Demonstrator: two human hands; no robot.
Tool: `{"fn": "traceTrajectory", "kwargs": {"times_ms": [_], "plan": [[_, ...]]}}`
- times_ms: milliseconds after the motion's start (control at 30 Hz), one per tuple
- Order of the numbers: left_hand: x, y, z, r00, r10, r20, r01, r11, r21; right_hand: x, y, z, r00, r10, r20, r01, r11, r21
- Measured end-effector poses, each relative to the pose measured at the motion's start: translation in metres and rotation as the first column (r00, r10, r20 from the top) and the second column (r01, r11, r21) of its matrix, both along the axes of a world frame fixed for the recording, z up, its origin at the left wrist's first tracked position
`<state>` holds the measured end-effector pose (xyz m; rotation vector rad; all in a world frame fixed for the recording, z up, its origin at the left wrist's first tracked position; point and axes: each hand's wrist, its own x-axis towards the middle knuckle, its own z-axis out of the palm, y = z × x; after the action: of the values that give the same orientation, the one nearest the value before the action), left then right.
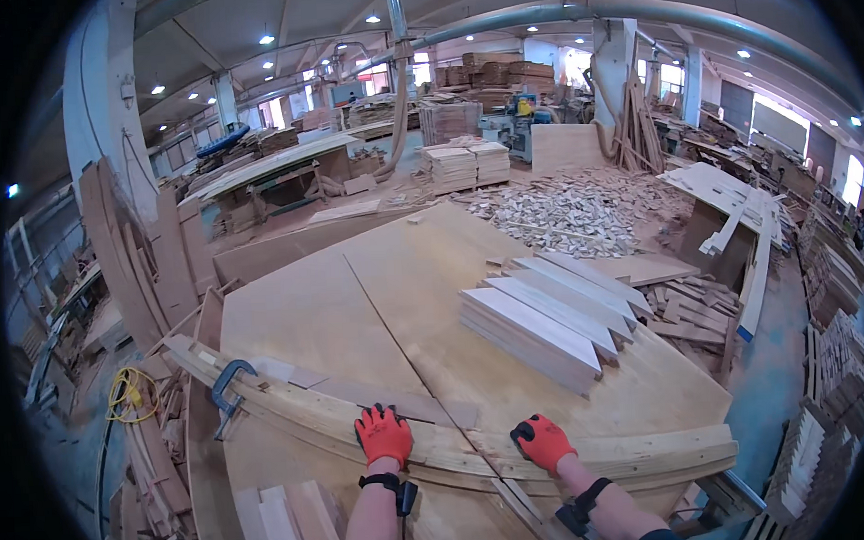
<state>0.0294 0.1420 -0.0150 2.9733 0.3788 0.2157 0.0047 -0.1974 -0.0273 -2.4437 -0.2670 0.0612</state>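
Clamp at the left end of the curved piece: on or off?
On. The blue clamp hooks over the left end of the curved wood, pinning it at the table edge.

Timber-cluttered workshop [563, 208] under ceiling lamps [267, 39]

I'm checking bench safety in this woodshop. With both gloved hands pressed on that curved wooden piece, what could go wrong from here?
1. Only one clamp shows, at the left end of the curved wooden piece; its right end may shift under the left hand and right hand.
2. The stacked boards lie fanned and could slide if the table is jolted.
3. A yellow cable coiled on the floor could trip someone.
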Motion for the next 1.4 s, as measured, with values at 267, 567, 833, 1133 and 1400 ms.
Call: {"fn": "traceTrajectory", "kwargs": {"times_ms": [267,567,833,1133,1400], "plan": [[-0.073,-0.038,-0.007,0.999,-0.011,0.044,0.012,1.000,-0.010,-0.077,-0.036,0.003,0.997,-0.067,-0.024,0.067,0.998,0.006],[-0.179,-0.114,0.005,0.989,0.032,0.144,-0.043,0.996,0.073,-0.179,-0.107,-0.007,0.994,-0.038,0.107,0.038,0.999,0.000],[-0.240,-0.157,0.026,0.973,0.109,0.205,-0.102,0.994,-0.046,-0.205,-0.123,0.014,0.975,0.023,0.219,-0.046,0.994,0.099],[-0.237,-0.161,0.027,0.946,0.144,0.289,-0.112,0.986,-0.123,-0.147,-0.069,0.034,0.992,-0.017,-0.127,0.053,0.957,0.284],[-0.242,-0.173,0.040,0.932,0.186,0.311,-0.138,0.976,-0.168,-0.107,-0.137,0.131,0.676,0.717,-0.171,-0.565,0.653,0.505]]}}
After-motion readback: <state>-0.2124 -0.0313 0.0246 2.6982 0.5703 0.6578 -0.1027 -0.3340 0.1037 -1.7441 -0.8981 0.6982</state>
